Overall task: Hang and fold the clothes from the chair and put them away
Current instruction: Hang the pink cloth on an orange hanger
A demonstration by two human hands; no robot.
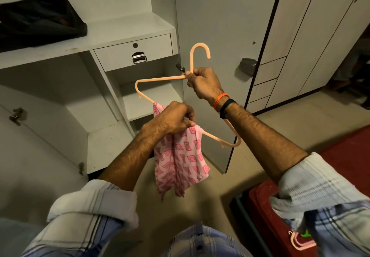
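Peach plastic hanger carries pink diamond-patterned cloth; beside it, grey-white wardrobe; blue plaid sleeves.

Right hand raised, fingers curled tight; left hand lower, fingers apparently pinching

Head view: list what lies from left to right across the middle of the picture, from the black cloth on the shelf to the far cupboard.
Black cloth → drawer handle → left hand pinching the pink garment → right hand gripping the peach hanger → door latch → closed cupboard.
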